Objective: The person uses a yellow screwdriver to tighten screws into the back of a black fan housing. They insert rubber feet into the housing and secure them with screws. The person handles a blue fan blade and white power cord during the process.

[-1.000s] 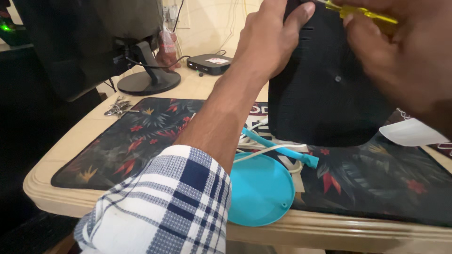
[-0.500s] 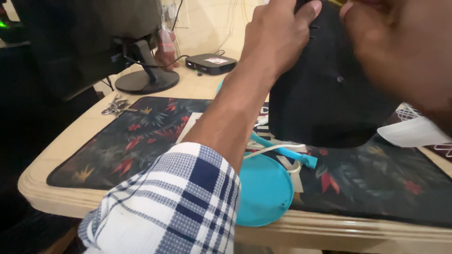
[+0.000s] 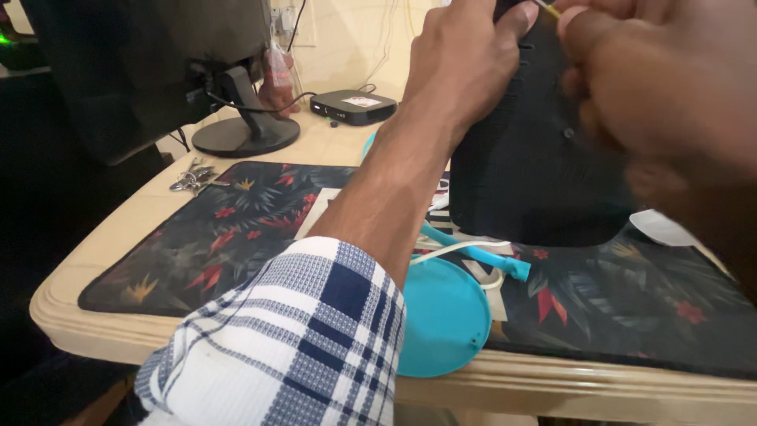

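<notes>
Up top, left hand (image 3: 461,67) fingers grip black panel (image 3: 536,173); right hand (image 3: 662,87) pinches yellow tool (image 3: 550,9).

The panel (image 3: 536,158) held up is plain matte black, and the bit of tool (image 3: 546,9) showing at its top edge is translucent yellow. The sleeve (image 3: 292,347) is white with a navy and grey-blue plaid, while the desk mat (image 3: 229,229) is dark with red, orange and teal leaves. On it lie a bright turquoise round disc (image 3: 445,319) and a turquoise tube (image 3: 481,256), white cord (image 3: 441,251) between them, on a pale cream table (image 3: 118,237)
</notes>
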